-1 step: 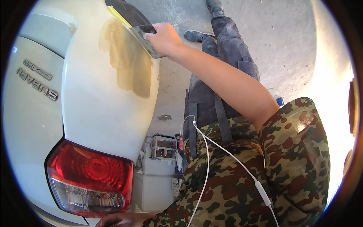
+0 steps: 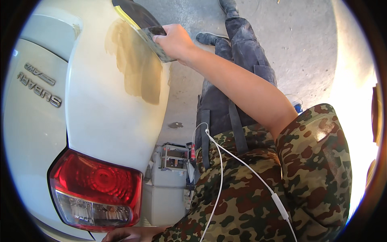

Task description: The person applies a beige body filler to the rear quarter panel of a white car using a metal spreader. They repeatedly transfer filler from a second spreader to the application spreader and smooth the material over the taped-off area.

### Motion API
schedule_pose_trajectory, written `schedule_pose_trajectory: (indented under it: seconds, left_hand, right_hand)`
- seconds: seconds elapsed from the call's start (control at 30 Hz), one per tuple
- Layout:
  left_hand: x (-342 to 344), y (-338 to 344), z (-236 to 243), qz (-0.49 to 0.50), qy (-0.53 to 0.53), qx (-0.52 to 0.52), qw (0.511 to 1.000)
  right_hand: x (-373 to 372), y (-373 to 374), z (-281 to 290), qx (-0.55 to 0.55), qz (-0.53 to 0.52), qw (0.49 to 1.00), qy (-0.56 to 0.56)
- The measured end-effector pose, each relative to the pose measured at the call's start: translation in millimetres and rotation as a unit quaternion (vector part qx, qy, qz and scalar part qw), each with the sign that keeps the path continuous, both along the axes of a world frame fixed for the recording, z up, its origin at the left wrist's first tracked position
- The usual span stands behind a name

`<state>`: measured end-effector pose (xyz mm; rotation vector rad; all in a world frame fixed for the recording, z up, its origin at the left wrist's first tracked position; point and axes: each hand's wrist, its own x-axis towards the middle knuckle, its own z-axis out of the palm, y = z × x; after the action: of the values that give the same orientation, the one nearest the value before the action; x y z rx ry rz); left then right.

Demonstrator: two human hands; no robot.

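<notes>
I compare the view now with the one an instant ago and find no change: both hands and everything around them sit the same. I take that as a pause or a steady hold, with no fresh progress on the smear to judge.

My right hand is clamped on a thin, flat, dark smoky plate, thumb on the near face. The plate is at the upper right border of a tan, streaky patch on the white car body panel, just past the end of a yellow tape strip. Its long axis slants from upper left to lower right, roughly carrying on the tape's line, and its free long edge faces lower left, toward the patch. I cannot tell how hard it presses.

My left hand is cut off below the red-and-clear tail lamp; I cannot tell its grip.
</notes>
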<state>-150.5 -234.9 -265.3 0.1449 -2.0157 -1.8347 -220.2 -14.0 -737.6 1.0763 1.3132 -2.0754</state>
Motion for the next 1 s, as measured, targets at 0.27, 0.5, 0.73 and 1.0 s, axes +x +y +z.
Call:
schedule_pose_trajectory:
  seconds: [0.27, 0.5, 0.73, 1.0]
  left_hand:
    - [2.1, -0.1, -2.6, 0.02, 0.033, -0.017, 0.999]
    - [0.7, -12.3, 1.8, -0.008, 0.028, -0.011, 1.0]
    - [0.3, -13.3, 1.7, -0.045, 0.033, 0.048, 0.997]
    - [-3.2, -11.0, -4.2, -0.094, 0.033, 0.024, 0.995]
  right_hand:
    - [23.2, -6.3, 25.2, 0.039, 0.043, 0.998, 0.015]
    - [63.8, -1.8, 25.3, -0.004, -0.047, 0.999, -0.02]
    - [31.7, -9.5, 29.9, 0.061, 0.025, 0.998, 0.017]
    - [62.1, -18.4, 99.1, 0.112, 0.012, 0.991, 0.078]
